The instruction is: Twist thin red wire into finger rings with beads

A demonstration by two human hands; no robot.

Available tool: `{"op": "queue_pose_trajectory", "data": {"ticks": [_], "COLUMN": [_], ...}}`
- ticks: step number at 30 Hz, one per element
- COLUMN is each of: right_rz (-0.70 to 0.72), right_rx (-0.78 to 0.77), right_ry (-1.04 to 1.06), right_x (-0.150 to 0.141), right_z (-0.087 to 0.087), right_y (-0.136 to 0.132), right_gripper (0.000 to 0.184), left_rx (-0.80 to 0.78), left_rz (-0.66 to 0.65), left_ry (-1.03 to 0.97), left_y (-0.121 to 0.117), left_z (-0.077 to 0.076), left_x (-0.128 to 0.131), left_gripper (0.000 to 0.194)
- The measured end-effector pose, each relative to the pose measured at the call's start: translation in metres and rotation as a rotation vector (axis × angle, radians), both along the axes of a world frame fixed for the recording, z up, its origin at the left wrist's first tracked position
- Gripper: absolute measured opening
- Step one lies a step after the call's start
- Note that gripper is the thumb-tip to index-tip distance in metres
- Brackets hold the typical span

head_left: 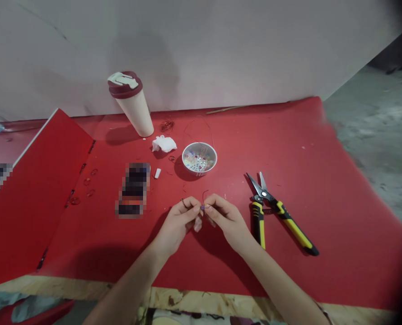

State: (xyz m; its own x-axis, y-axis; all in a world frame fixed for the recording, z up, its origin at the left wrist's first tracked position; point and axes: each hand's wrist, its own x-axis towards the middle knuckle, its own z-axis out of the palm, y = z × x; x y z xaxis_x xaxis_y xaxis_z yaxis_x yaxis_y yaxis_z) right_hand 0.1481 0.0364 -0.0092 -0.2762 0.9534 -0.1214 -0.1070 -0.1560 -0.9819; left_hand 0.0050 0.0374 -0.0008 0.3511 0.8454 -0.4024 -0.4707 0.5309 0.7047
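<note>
My left hand (179, 221) and my right hand (228, 219) meet above the red tabletop, thumbs and fingers pinched together. Between their fingertips is a small purple-blue bead (203, 207), mostly covered. A thin dark wire (205, 193) curves up from it. A dark ring sits on a finger of my left hand. Just beyond my hands stands a white bowl with holes (199, 172), with pale, multicoloured beads (192, 161) inside. To the right lie yellow-and-black shears (264, 194), their blades apart.
A cream tumbler (136, 110) with a dark red lid stands at the back left, near crumpled white tissue (164, 144) and a tangle of wire (167, 126). A blurred-out rectangular item (133, 190) lies left of my hands. Several wire rings (75, 201) lie beside a raised red panel (28, 194).
</note>
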Motion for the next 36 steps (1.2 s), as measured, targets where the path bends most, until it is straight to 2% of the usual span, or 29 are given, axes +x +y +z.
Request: {"op": "queue_pose_trajectory", "data": {"ticks": [5, 13, 19, 30, 36], "right_rz": [0.022, 0.056, 0.052, 0.132, 0.151], "right_rx": [0.006, -0.006, -0.065, -0.274, -0.285], "right_ry": [-0.02, -0.001, 0.035, 0.334, 0.346], "right_x": [0.0003, -0.0002, -0.002, 0.0023, 0.0028], "right_z": [-0.0014, 0.0002, -0.0006, -0.0005, 0.0003], "right_y": [-0.0001, 0.0007, 0.0011, 0.0019, 0.0031], "right_gripper": [0.028, 0.028, 0.028, 0.025, 0.027], "left_rx": [-0.07, -0.14, -0.089, 0.014, 0.044], "left_rz": [-0.099, -0.115, -0.068, -0.066, -0.072], "left_ry": [-0.126, -0.228, -0.221, -0.09, -0.035], "left_y": [0.0021, 0.0033, 0.0035, 0.002, 0.0015], "left_z": [0.0008, -0.0015, -0.0047, -0.0027, -0.0034], "left_x": [-0.0034, -0.0055, -0.0051, -0.004, -0.0024], "left_gripper": [0.021, 0.015, 0.015, 0.021, 0.023]}}
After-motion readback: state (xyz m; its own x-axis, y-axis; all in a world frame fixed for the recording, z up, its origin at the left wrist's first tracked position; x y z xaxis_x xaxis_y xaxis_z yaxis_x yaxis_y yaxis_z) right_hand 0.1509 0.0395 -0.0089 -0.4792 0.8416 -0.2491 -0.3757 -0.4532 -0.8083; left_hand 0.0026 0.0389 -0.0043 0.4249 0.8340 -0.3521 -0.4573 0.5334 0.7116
